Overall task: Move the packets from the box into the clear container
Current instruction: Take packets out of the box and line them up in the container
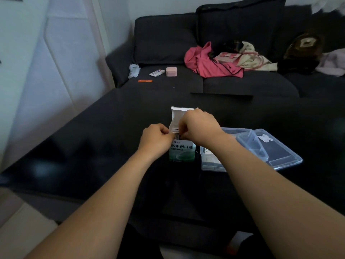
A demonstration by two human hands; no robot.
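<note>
Right hand [198, 126] curled over the open top of the box [182, 151], fingertips pinching at packets [176, 136] just inside the mouth. Left hand [155, 138] curled too, pinching the box's near top edge to steady it. Box upright on the dark table [93, 146], flap raised behind. Clear container [211, 161] just beside it, lid [280, 152] leaning alongside. Risk, judged from here: light box tipping or lifting with a tight stack, or packets spilling if pulled unevenly
</note>
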